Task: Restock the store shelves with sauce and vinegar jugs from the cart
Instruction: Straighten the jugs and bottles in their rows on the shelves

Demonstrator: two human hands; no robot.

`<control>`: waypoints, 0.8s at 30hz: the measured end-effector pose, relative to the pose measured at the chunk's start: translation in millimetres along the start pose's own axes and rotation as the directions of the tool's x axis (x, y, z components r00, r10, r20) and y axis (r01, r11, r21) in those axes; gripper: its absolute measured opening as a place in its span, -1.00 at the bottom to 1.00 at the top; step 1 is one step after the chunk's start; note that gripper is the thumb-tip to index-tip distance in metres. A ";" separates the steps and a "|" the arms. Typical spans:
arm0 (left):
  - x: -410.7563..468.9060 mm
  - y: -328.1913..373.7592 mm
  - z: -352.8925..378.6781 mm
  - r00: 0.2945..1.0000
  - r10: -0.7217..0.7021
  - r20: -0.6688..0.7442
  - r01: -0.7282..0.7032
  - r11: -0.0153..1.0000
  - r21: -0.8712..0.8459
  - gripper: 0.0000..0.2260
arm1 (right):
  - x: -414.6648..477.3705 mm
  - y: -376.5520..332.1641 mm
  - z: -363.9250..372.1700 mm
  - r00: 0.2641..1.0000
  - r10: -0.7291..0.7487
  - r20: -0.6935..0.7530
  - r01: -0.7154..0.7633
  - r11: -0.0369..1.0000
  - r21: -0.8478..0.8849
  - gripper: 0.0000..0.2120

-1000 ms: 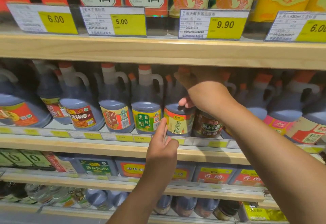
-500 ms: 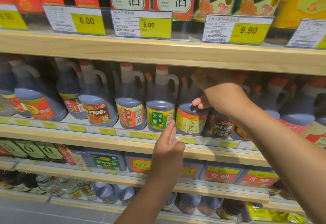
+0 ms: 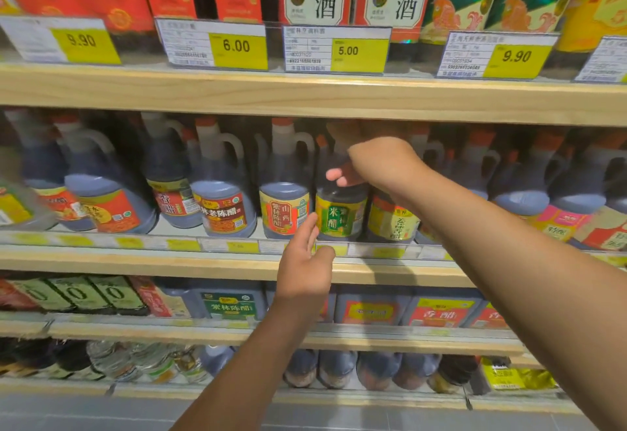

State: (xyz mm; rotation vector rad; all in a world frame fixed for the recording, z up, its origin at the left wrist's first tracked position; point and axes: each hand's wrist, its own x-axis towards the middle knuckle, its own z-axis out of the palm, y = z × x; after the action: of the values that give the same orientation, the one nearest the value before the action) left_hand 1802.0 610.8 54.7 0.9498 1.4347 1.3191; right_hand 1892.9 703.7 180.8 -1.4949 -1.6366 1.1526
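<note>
You stand before a store rack with wooden edges and yellow price tags. The middle shelf [image 3: 237, 262] carries a row of dark jugs with handles. The green-label jug [image 3: 340, 222] stands upright at the front edge, its long axis vertical, tight between a red-label jug [image 3: 284, 213] and a yellow-label jug [image 3: 392, 223].

Your right hand [image 3: 380, 162] is the nearer one. It lies over the jug's shoulder with the thumb [image 3: 336, 174] in front of the body. The other fingers go up into the shadow at the neck, so I cannot tell if they close on it. The jug's body is directly below them.

Your left hand [image 3: 303, 267] is open, with the fingers [image 3: 310, 227] straight. Their tips are at the lower corner of the label, touching or just beside it. I think the next move seats the jug deeper, away from your fingertips.
</note>
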 end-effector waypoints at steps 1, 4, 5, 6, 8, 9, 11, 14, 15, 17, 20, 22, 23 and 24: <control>2.1 2.1 -2.1 1.000 -0.020 0.019 0.020 1.000 0.009 -0.44 | 4.4 -1.1 1.9 1.000 -0.019 0.000 0.019 0.993 -0.115 -0.81; 7.4 2.4 -6.2 0.997 -0.027 0.066 0.024 0.999 0.048 -0.42 | 5.7 -1.8 6.0 0.998 -0.066 0.000 0.062 0.935 -0.350 -0.78; 8.3 2.0 -7.4 0.997 -0.025 0.070 0.021 0.998 0.057 -0.41 | 8.2 0.9 7.0 0.996 -0.084 -0.005 0.076 0.920 -0.384 -0.77; 8.6 1.1 -8.1 0.997 -0.027 0.072 0.022 0.998 0.064 -0.41 | 6.3 -0.1 8.4 0.995 -0.102 -0.015 0.085 0.895 -0.438 -0.70; 7.2 -2.0 -8.6 0.997 -0.019 0.073 0.013 0.997 0.077 -0.40 | 4.0 -1.0 8.2 0.998 -0.056 0.013 0.056 0.897 -0.438 -0.63; 6.0 -3.2 -8.7 0.997 -0.014 0.074 0.008 0.997 0.074 -0.41 | 3.1 -0.7 8.4 0.999 -0.030 0.022 0.036 0.912 -0.408 -0.68; 3.5 -4.8 -8.1 0.997 -0.004 0.076 0.000 0.999 0.055 -0.42 | 5.4 1.4 5.1 0.995 -0.090 0.044 0.100 0.872 -0.479 -0.76; 0.1 -3.3 -7.2 0.996 0.002 0.091 -0.005 0.999 0.039 -0.42 | 8.3 4.5 1.0 0.991 -0.132 0.026 0.128 0.870 -0.475 -0.88; -1.4 -3.1 -7.8 0.995 0.009 0.096 -0.013 0.999 0.036 -0.43 | 8.4 4.9 2.1 0.988 -0.150 0.027 0.144 0.863 -0.484 -0.89; -4.0 -4.6 -10.7 0.995 0.031 0.090 -0.033 0.999 0.015 -0.45 | 10.6 5.8 3.7 0.980 -0.192 0.042 0.185 0.826 -0.532 -0.91; -7.2 -9.8 -20.7 0.998 0.052 0.026 -0.052 0.999 -0.006 -0.48 | 12.8 9.4 5.0 0.982 -0.179 0.058 0.178 0.789 -0.588 -0.73; -8.2 -14.5 -30.1 0.998 0.058 -0.001 -0.058 0.998 -0.011 -0.49 | 12.4 13.2 6.9 0.970 -0.241 0.033 0.212 0.772 -0.600 -0.75; -8.6 -16.8 -35.2 0.998 0.056 -0.007 -0.056 0.998 -0.016 -0.49 | 11.8 14.6 7.4 0.968 -0.250 -0.019 0.194 0.793 -0.578 -0.72; -9.0 -18.7 -40.6 0.998 0.054 -0.016 -0.054 0.998 -0.016 -0.49 | 10.4 16.7 8.8 0.961 -0.260 -0.094 0.166 0.815 -0.555 -0.60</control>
State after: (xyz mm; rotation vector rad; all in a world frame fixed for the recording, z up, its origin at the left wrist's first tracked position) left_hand 1766.2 589.1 36.7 0.9755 1.4165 1.3781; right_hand 1890.6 711.8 161.0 -1.6269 -2.0549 0.4295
